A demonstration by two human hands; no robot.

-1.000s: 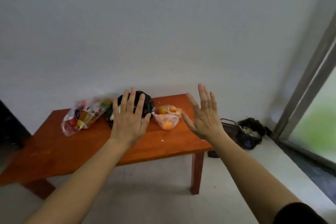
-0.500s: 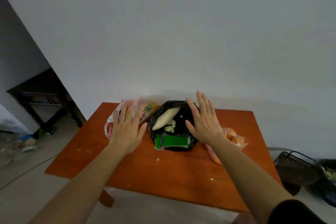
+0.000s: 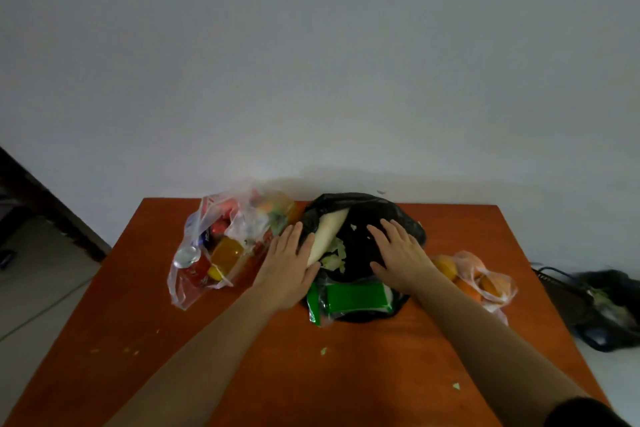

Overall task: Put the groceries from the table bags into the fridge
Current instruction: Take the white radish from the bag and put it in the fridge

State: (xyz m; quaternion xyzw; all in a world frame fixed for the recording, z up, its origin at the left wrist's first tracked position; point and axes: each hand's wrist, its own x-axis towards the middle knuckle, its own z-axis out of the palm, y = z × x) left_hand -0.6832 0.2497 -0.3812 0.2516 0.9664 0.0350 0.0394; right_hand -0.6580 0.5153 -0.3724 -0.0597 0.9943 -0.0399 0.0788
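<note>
Three bags lie at the back of an orange wooden table (image 3: pixel 242 357). The middle one is a black bag (image 3: pixel 363 215), open, with a long white radish (image 3: pixel 327 232), pale leafy bits and a green packet (image 3: pixel 356 296) showing. My left hand (image 3: pixel 287 267) lies flat on the bag's left edge, touching the radish, fingers spread. My right hand (image 3: pixel 401 256) rests flat on the bag's right side, fingers apart. Left of it a clear bag (image 3: pixel 225 239) holds cans and bright packets. To the right a clear bag of oranges (image 3: pixel 481 281) lies partly behind my right forearm. No fridge is in view.
A plain white wall stands right behind the table. A dark basket and a black bag (image 3: pixel 595 305) sit on the floor at the right. Dark furniture (image 3: pixel 34 204) shows at the far left. Small green scraps (image 3: pixel 323 351) dot the tabletop.
The view has come closer to the table and centred on the bags. Both hands have dropped from raised in the air onto the black bag.
</note>
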